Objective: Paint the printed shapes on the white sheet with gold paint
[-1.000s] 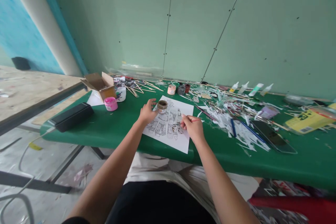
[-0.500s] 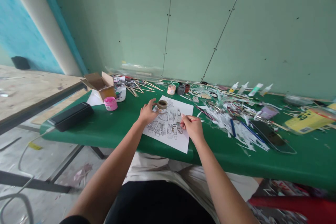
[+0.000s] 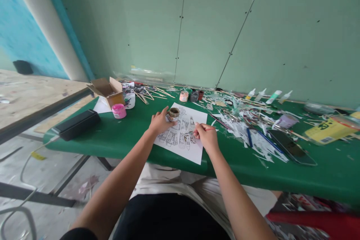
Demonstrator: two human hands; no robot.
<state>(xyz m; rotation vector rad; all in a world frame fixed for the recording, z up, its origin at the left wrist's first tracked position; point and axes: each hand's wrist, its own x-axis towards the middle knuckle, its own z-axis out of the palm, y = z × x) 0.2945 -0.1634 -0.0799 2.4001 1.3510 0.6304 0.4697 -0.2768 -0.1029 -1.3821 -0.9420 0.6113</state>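
Green table [image 3: 129, 132]: left hand [image 3: 159, 122] grips an open jar [image 3: 173, 115], right hand [image 3: 206, 135] pinches a brush [image 3: 209, 129] (red-handled) over printed paper [image 3: 194, 153].

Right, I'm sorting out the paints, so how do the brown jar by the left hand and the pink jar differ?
The brown jar is dark brown inside; the pink jar is bright pink.
The left hand holds the brown jar, while no hand touches the pink jar.
The brown jar is over the printed sheet; the pink jar stands near the cardboard box.
Both are small and round.
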